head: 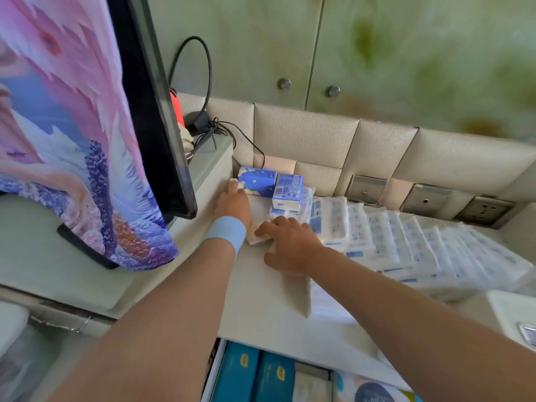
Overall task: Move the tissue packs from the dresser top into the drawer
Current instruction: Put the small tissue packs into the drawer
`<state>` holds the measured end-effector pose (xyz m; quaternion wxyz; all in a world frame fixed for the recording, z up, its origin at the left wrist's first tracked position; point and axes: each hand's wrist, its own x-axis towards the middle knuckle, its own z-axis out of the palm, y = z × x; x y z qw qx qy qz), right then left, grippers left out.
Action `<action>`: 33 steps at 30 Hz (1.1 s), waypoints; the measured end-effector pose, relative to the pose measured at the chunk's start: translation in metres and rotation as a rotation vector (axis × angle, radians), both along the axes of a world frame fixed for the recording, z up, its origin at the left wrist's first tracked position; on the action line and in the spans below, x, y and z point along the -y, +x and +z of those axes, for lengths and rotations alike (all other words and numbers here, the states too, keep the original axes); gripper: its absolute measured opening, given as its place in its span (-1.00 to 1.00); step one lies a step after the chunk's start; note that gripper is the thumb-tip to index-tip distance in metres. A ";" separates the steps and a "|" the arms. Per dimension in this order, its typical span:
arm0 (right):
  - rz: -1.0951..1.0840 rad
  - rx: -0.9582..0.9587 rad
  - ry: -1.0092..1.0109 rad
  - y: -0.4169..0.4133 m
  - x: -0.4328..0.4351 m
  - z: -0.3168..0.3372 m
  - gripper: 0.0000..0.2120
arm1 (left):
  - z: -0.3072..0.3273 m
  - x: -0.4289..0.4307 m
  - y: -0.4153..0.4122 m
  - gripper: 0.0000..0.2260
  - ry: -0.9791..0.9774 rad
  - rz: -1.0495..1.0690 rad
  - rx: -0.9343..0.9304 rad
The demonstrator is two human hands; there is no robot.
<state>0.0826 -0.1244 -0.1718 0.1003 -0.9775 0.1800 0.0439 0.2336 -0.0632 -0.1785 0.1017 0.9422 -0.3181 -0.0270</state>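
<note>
Dresser top: long row of white tissue packs along back edge, small blue packs stacked at back-left corner. Drawer open below front edge, partly filled. Left hand flat against blue stack; right hand nearer, pressing a pack, grip unclear. Packs lie ahead of the hands, long axes front-to-back.

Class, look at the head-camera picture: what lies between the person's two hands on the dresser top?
In the head view, a small cream tissue pack lies between the left hand and the right hand, partly under the right hand.
</note>
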 end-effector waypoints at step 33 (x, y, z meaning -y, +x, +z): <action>0.042 -0.168 -0.070 -0.055 -0.081 0.008 -0.35 | 0.015 -0.141 -0.082 -0.22 0.241 -0.340 -0.253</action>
